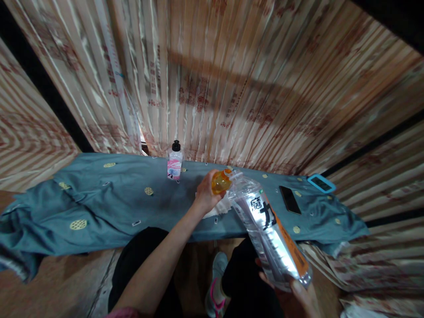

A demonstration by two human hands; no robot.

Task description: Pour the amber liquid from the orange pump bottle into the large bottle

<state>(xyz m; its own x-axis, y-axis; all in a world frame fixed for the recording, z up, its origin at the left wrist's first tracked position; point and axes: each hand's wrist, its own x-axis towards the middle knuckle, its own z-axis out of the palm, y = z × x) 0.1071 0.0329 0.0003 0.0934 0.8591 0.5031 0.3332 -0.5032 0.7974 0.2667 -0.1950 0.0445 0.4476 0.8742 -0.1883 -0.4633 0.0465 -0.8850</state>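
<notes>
My left hand (204, 195) is closed around a small translucent orange container (220, 183); whether it is a cup or a small bottle I cannot tell. A large clear plastic bottle (261, 221) with a silver and orange label lies tilted in the air, its neck beside the orange container's rim. Near its base, my right hand (300, 291) grips it from below. Whether any liquid passes between the two I cannot see. Below my left hand, a crumpled white cloth or tissue (217, 210) lies partly hidden on the blue-grey tablecloth (126, 207).
A small pink-labelled bottle with a black cap (174, 161) stands toward the back, left of my hands. On the right lie a dark phone (289, 199) and a blue-framed device (321, 183). Pleated curtains (212, 88) hang close behind the narrow table and at both sides.
</notes>
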